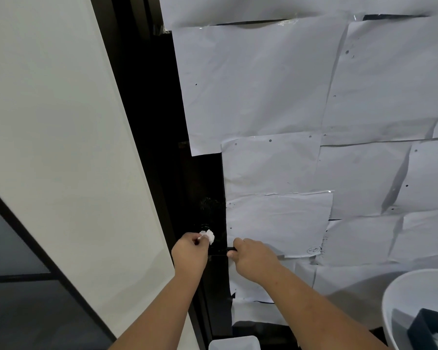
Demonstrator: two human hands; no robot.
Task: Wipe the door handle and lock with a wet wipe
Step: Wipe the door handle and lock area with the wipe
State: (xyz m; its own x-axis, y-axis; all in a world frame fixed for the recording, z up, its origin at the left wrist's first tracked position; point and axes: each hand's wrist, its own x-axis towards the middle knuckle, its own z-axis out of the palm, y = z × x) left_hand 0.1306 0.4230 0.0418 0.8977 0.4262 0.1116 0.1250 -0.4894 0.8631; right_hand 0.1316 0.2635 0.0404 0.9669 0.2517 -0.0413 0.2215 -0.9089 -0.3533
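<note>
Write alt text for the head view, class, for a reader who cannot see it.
A person's left hand presses a crumpled wet wipe against a black door's lock, while the right hand grips the door handle. White paper sheets cover the door.

A black door (pixel 202 178) is carrying everything here, standing just beside a white wall (pixel 61 122). White paper sheets (pixel 276 97) are lying taped flat over most of its face, overlapping one another. A bare black strip is showing along its left edge, where the black handle (pixel 219 252) is sticking out.
</note>
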